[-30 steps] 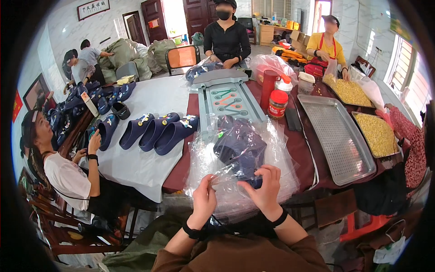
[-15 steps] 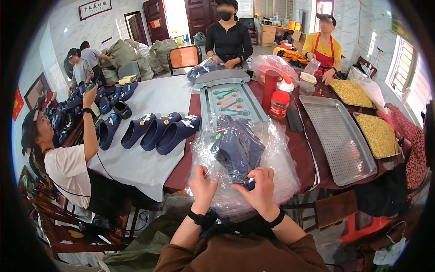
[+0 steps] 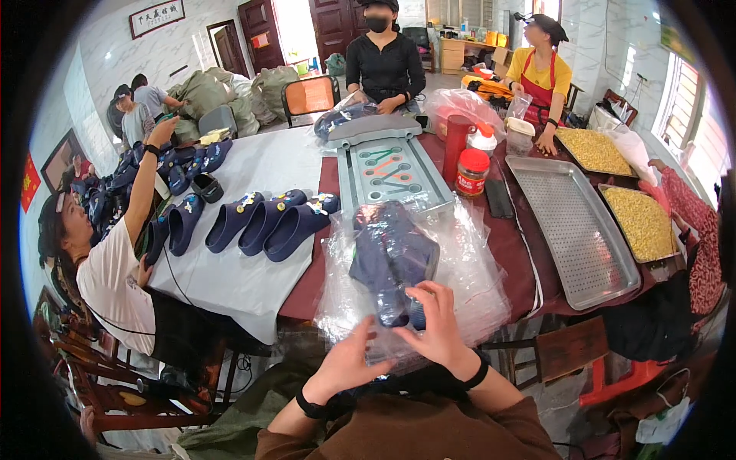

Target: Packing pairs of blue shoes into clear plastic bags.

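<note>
A clear plastic bag (image 3: 468, 268) lies at the near edge of the table (image 3: 253, 165), right in front of the person, and holds a pair of dark blue clogs (image 3: 391, 257) that show through the film. The bag is crumpled and spreads wide to both sides of the shoes.

The right hand (image 3: 437, 326) rests on the near end of the bag, palm down, fingers spread and curled over the plastic where the lower shoe sits; it presses on the bag rather than closing round it. The left hand (image 3: 349, 360) is just beside it, a little lower, fingers pointing up and to the right with their tips on the bag's near edge. The two hands are close together but not touching. Both forearms come up from the lower edge in brown sleeves, each wrist with a dark band.

Just beyond the bag stands a grey tray (image 3: 395, 165) with wrench-shaped slots. To its left three more blue clogs (image 3: 268, 222) lie in a row on the white cloth. To the right of the grey tray stand a red-lidded jar (image 3: 471, 172) and a tall red cup (image 3: 455, 146), and further right a perforated metal tray (image 3: 575, 222) and pans of yellow kernels (image 3: 644, 222).

At the left side of the table a seated person in a white shirt (image 3: 115, 280) raises one arm. Across the table stand a person in black (image 3: 383, 65) and a person in a yellow top with a red apron (image 3: 540, 77).
</note>
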`<state>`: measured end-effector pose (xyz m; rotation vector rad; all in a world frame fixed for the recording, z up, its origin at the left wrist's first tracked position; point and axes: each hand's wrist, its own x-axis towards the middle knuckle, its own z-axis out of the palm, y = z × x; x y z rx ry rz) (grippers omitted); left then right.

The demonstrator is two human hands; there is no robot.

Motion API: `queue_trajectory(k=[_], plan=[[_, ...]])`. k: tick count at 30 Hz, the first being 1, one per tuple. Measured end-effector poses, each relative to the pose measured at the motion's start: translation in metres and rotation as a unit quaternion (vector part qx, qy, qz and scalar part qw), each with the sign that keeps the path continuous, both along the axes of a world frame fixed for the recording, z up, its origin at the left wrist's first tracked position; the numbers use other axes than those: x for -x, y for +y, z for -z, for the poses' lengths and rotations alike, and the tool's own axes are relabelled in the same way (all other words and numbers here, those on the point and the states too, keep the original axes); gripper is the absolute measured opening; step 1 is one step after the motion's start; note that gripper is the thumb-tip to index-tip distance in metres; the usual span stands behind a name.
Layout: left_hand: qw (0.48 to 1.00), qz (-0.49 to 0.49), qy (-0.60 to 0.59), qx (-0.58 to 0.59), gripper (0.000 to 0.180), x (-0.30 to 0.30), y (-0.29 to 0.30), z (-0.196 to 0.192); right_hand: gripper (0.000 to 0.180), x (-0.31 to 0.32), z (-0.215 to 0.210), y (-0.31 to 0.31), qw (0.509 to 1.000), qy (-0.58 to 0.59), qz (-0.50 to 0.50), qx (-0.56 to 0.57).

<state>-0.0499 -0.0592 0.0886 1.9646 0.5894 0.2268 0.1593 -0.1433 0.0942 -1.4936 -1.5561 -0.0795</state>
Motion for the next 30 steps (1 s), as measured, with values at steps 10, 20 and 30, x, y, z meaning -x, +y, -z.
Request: queue_trajectory(k=[10, 20, 30], plan=[[0.938, -0.221, -0.102, -0.245, 0.115, -0.045, -0.004, 0.003, 0.102, -0.021, 0.012, -0.033, 0.990, 0.097, 0.094, 0.040], [0.935, -0.201, -0.149, -0.251, 0.064, -0.046, 0.016, 0.018, 0.065, -0.026, 0.032, -0.022, 0.984, 0.132, 0.114, 0.030], [0.934, -0.245, -0.174, -0.195, 0.055, -0.062, 0.020, 0.015, 0.064, -0.011, 0.030, -0.002, 0.984, 0.132, 0.103, 0.066]])
